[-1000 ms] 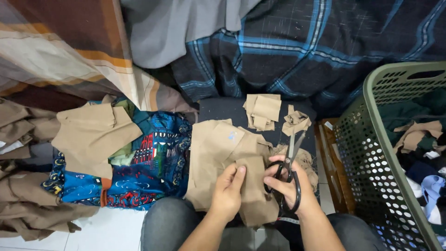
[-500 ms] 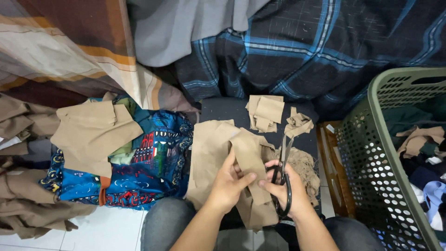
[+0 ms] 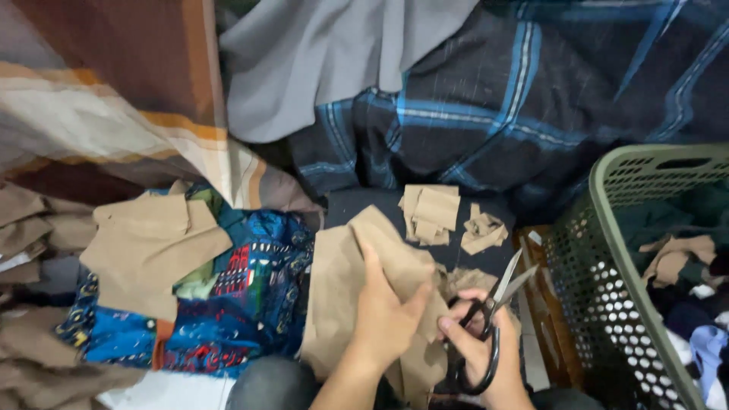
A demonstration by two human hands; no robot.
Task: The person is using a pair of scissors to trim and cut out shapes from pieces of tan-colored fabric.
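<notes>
Head view: left hand pinches a limp tan fabric piece; right hand grips black-handled scissors, blades parted. Soft, light cloth likely needs holding taut beside the fingertips.

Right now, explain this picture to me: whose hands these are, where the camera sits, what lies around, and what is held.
There is no machine here: a person works with bare hands, and the one camera sits on their head, looking down. The left hand has a grip on a piece of tan fabric over the lap. The right hand holds black-handled scissors, blades open and pointing away. Beyond lie small tan cut pieces. On the left, a bigger tan piece rests on blue patterned cloth. On the right stands a green perforated basket with mixed clothing. Dark plaid cloth fills the top.
</notes>
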